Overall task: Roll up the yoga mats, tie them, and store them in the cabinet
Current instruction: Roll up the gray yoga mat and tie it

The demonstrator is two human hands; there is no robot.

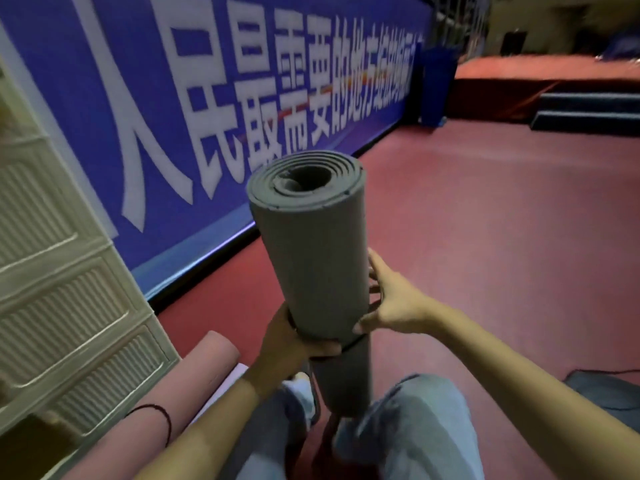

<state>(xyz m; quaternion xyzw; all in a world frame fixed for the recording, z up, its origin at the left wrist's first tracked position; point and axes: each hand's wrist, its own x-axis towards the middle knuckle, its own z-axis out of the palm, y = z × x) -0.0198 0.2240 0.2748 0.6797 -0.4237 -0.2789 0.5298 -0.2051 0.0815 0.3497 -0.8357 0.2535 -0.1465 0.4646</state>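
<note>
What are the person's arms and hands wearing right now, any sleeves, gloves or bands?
Both forearms are bare, with no sleeves or gloves in view. The left hand has no rings visible; its forearm carries a thin black cord band looped round it. The right hand and its forearm show nothing worn.

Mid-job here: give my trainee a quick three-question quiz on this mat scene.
1. True or false: the grey mat is rolled up and held upright.
2. Which hand grips the roll lower down: left hand or right hand?
3. Multiple choice: the pink mat lies (A) beside the cream cabinet, (B) on the red platform, (C) inside the cabinet.

Key: 1 true; 2 left hand; 3 A.
</note>
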